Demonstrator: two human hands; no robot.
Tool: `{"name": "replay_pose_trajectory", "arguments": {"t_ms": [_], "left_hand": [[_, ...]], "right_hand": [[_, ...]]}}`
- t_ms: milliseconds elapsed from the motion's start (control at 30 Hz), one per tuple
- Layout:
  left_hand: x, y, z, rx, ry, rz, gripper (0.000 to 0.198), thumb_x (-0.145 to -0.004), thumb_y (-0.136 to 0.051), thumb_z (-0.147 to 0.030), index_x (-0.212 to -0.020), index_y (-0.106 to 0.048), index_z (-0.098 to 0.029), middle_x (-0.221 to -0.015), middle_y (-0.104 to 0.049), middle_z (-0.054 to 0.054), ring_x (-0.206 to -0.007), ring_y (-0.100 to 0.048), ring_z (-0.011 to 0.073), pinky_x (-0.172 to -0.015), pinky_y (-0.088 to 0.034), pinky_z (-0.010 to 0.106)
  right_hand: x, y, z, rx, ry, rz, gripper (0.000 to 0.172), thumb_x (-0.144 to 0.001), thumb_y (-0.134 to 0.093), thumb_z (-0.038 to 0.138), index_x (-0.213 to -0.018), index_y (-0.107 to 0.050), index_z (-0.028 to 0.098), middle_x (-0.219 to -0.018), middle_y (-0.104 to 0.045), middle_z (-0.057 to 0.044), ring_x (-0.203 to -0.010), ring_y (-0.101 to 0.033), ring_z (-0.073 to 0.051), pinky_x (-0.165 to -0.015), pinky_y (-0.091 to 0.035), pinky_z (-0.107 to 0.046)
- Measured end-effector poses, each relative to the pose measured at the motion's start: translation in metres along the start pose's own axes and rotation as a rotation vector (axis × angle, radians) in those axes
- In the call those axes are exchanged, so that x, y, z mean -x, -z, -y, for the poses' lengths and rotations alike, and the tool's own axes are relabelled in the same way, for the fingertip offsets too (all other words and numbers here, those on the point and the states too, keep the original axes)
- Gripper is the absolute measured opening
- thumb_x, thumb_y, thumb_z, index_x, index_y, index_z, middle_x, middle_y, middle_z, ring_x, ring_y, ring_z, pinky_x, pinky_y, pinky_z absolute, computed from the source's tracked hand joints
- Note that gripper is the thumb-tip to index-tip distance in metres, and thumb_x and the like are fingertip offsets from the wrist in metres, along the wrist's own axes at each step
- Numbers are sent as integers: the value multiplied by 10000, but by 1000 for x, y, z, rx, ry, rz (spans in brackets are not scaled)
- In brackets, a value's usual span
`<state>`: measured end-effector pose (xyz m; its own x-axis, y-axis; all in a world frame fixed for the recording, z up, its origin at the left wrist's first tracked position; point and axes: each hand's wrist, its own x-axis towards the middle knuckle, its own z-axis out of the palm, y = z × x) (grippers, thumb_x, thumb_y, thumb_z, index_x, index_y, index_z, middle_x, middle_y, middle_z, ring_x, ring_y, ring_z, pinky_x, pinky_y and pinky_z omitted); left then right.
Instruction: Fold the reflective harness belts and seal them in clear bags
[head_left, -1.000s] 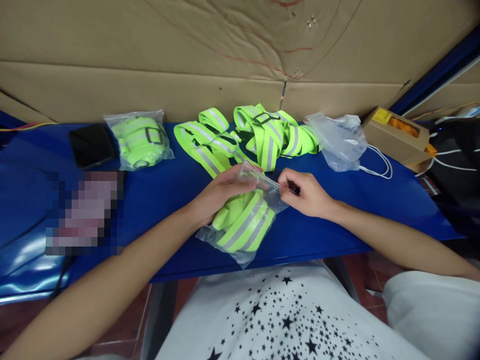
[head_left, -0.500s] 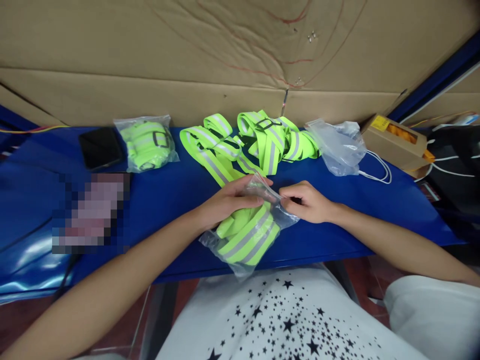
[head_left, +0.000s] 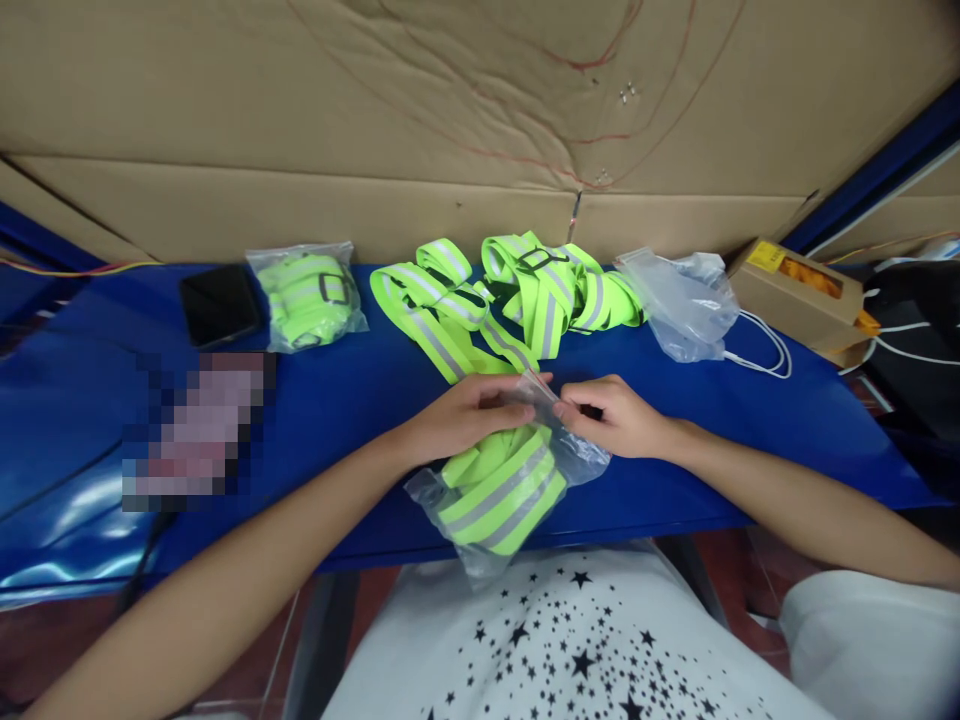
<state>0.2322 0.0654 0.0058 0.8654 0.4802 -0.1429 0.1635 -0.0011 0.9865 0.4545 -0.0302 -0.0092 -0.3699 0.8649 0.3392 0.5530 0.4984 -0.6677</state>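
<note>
A clear plastic bag lies at the table's front edge with a folded lime-green reflective strap inside it. My left hand is closed on the upper left of the bag, thumb on top, near its opening. The fingers of my right hand pinch the bag's upper right edge. Just beyond my hands, loose lime-green reflective straps with grey stripes and black buckles lie in a tangled pile.
At the back left are a bagged strap and a black flat device. A blurred-out item lies nearer. Empty clear bags, a white cord and a cardboard box stand on the right. Cardboard lines the back.
The whole view has shifted slightly, so everything sits a little lower and to the right. Both hands keep hold of the bag, with little visible movement of their own.
</note>
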Motion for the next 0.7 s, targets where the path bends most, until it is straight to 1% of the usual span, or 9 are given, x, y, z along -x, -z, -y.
{"name": "replay_pose_trajectory", "arguments": {"t_ms": [100, 167, 267, 333, 367, 433, 467, 533, 700], "left_hand": [[6, 2, -8, -353, -46, -80, 595, -967, -600, -522, -1481, -588, -221, -1126, -787, 92, -987, -742, 247, -858, -571, 351], [21, 9, -19, -642, -89, -172, 631, -999, -544, -542, -1561, -490, -260, -1277, -746, 99, -1099, -726, 271, -972, -543, 386], [61, 28, -34, -1109, -96, -441, 534, -1019, -502, -525, -1473, -597, -262, -1429, -664, 106, -1280, -645, 326, -1124, -454, 444], [95, 46, -38, -1313, 23, -644, 547, -1039, -456, -507, -1442, -612, -171, -1448, -632, 156, -1349, -590, 342, -1170, -417, 455], [112, 54, -37, -1376, 97, -791, 553, -1043, -435, -516, -1404, -634, -147, -1474, -601, 171, -1383, -559, 356, -1183, -407, 466], [143, 69, -28, -1464, 286, -944, 565, -1044, -382, -552, -1363, -654, -173, -1548, -524, 167, -1429, -505, 408, -1180, -401, 542], [157, 74, -22, -1474, 403, -896, 599, -1045, -360, -566, -1411, -616, -166, -1591, -465, 189, -1460, -463, 436, -1170, -404, 573], [179, 80, -8, -1464, 554, -900, 632, -1048, -327, -571, -1436, -592, -150, -1593, -447, 220, -1448, -466, 472, -1133, -434, 604], [201, 79, 13, -1411, 674, -896, 673, -1043, -265, -592, -1405, -598, -131, -1568, -453, 252, -1398, -501, 502, -1068, -469, 612]], "right_hand": [[-1, -4, -2, -5, -38, -23, 413, -1031, -530, 293, -657, -386, 192, -580, -334, 73, -527, -311, -61, -515, -252, -219], [-1, -5, -2, -17, -72, -16, 427, -1035, -527, 316, -656, -375, 192, -583, -339, 70, -529, -317, -61, -516, -253, -219], [0, -7, -4, -23, -77, -8, 435, -1041, -521, 328, -657, -370, 189, -593, -342, 66, -540, -318, -61, -527, -258, -223], [0, -8, -4, -15, -73, -10, 432, -1043, -517, 325, -661, -366, 190, -598, -340, 65, -546, -314, -63, -534, -258, -228], [0, -8, -5, -11, -72, -8, 430, -1044, -517, 323, -665, -364, 191, -599, -338, 64, -547, -311, -65, -535, -256, -231], [1, -8, -5, -6, -68, -2, 426, -1043, -524, 320, -671, -361, 192, -599, -332, 64, -549, -303, -67, -536, -253, -236], [1, -8, -5, -7, -65, -4, 426, -1042, -528, 318, -672, -357, 192, -597, -329, 65, -548, -300, -68, -535, -252, -237], [0, -8, -3, -13, -59, -10, 427, -1043, -528, 313, -673, -351, 193, -594, -331, 64, -543, -305, -67, -534, -253, -237], [-2, -8, -1, -14, -59, -7, 428, -1047, -516, 308, -665, -356, 198, -593, -348, 59, -533, -328, -71, -528, -262, -242]]}}
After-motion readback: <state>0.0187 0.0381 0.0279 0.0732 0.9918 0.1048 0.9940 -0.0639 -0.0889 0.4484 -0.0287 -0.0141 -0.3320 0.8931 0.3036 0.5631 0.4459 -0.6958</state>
